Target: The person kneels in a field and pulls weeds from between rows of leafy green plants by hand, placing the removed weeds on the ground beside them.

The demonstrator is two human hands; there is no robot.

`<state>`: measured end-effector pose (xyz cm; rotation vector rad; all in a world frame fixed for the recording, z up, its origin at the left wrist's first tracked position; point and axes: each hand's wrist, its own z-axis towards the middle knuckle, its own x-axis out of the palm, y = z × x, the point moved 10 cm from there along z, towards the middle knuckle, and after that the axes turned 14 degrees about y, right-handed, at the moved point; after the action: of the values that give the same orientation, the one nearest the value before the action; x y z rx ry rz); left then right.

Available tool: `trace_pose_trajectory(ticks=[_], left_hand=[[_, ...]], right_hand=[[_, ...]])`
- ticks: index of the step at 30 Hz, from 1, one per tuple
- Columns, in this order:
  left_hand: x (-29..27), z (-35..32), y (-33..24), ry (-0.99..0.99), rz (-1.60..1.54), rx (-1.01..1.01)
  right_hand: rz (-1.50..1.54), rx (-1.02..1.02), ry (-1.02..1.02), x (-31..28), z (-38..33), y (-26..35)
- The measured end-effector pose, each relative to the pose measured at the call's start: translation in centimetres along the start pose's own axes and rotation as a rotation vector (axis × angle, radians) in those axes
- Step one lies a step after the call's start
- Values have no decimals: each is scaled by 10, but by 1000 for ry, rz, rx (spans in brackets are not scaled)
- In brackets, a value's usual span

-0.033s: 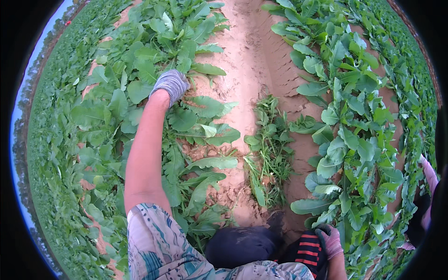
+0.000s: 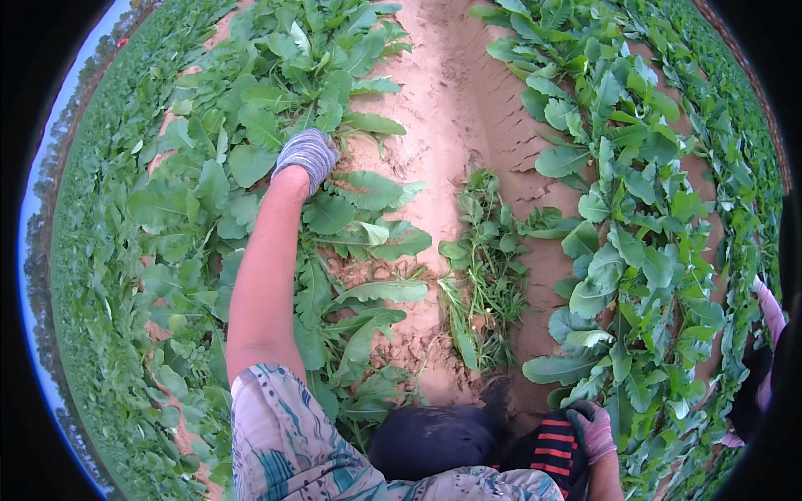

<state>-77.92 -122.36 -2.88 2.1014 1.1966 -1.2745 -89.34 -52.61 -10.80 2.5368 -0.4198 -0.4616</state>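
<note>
My left hand [image 2: 307, 159], in a grey and white striped knit glove, is down among the leafy green plants [image 2: 368, 190] of the left row. Its fingers curl down and under, out of sight; what they hold, if anything, is hidden by the hand and leaves. At the lower right, my right hand [image 2: 595, 431] wears a pink glove with dark fingers. It lies against a black cloth with red stripes [image 2: 553, 451], which looks like the covering of my leg, the fingers stretched along its edge.
Pulled greenery [image 2: 484, 275] lies heaped on the sandy furrow [image 2: 439, 100] between the rows. Another leafy row [image 2: 622, 242] runs along the right. My dark-clad knee [image 2: 439, 441] is at the bottom. A person in a pink sleeve [image 2: 769, 313] shows at the right edge.
</note>
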Motion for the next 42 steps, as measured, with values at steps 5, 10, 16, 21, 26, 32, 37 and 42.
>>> trace_pose_trajectory(ticks=[5, 10, 16, 21, 26, 32, 37, 42], left_hand=[[1, 18, 4, -279, 4, -122], [5, 37, 3, -184, -42, -234], [8, 37, 0, -232, -78, -202], [6, 46, 7, -248, -125, -240], [5, 40, 9, -375, -161, -209], [9, 38, 18, -412, -247, -260], [7, 36, 35, -477, -421, -294], [2, 32, 28, -482, -351, -245]], right_hand=[[-1, -2, -22, -1, -2, 5], [-30, 11, -22, -2, -1, 10], [60, -3, -24, 1, -3, 10], [41, -11, -25, 0, -2, 7], [-38, 16, -18, -2, -2, 8], [-13, -5, -26, -3, -3, 11], [-27, -2, -24, -4, 0, 7], [25, 18, -26, -3, -1, 7]])
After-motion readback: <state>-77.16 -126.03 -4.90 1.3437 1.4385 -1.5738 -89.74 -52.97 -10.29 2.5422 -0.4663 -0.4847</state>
